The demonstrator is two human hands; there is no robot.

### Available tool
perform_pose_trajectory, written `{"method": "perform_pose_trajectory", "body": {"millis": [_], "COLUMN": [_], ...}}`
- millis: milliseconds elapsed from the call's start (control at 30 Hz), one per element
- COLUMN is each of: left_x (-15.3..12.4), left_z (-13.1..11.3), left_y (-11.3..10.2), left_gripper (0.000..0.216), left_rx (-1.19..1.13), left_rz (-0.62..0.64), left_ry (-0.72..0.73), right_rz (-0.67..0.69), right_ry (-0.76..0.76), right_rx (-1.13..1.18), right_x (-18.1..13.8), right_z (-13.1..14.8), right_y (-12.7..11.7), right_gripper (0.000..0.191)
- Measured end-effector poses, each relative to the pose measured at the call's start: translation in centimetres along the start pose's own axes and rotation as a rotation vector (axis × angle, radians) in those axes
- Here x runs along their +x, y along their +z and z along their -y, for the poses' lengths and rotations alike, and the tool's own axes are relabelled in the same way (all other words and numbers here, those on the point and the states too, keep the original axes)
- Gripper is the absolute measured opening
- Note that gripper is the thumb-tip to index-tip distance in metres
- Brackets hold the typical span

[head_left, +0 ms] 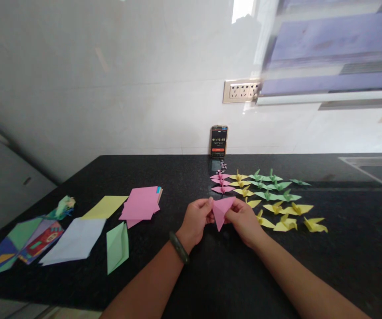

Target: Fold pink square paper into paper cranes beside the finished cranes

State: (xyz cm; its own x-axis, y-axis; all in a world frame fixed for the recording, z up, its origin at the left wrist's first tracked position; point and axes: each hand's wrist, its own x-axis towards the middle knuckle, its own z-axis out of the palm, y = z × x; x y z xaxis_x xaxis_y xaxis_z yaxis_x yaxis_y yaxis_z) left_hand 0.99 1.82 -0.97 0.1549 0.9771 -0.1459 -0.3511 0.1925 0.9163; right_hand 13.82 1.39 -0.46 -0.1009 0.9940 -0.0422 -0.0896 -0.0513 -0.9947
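A folded pink paper (221,212), pointed downward, is held above the black counter (210,283) between both hands. My left hand (195,221) pinches its left edge, with a dark bangle on the wrist. My right hand (244,221) grips its right side. Just behind lie three finished pink cranes (221,182). Several yellow cranes (285,217) and green cranes (270,186) sit in rows to the right of my hands.
A stack of pink sheets (140,204), a yellow sheet (106,207), a white sheet (74,241) and a folded green sheet (117,247) lie to the left. Patterned papers (18,243) are at the far left. A phone (218,141) showing a timer leans against the wall. A sink (376,170) is at the right.
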Motion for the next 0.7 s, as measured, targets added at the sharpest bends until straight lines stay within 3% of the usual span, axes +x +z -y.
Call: {"method": "perform_pose_trajectory", "body": {"millis": [200, 500, 700], "left_x": [-1.0, -1.2, -1.3], "left_z": [-0.5, -1.4, -1.3], "left_y": [0.8, 1.0, 0.6], "left_gripper": [0.037, 0.04, 0.039], "left_rx": [0.182, 0.174, 0.043], "left_rz": [0.052, -0.051, 0.046], "left_ry": [-0.005, -0.172, -0.277], "right_rz": [-0.079, -0.015, 0.052], "right_ry": [-0.157, -0.581, -0.7], "right_rx": [-0.236, -0.68, -0.75], "right_x": [0.2, -0.6, -0.3], "right_z": [-0.3, 0.5, 0.5], "right_y": [-0.8, -0.9, -1.4], "right_gripper": [0.008, 0.011, 0.022]}}
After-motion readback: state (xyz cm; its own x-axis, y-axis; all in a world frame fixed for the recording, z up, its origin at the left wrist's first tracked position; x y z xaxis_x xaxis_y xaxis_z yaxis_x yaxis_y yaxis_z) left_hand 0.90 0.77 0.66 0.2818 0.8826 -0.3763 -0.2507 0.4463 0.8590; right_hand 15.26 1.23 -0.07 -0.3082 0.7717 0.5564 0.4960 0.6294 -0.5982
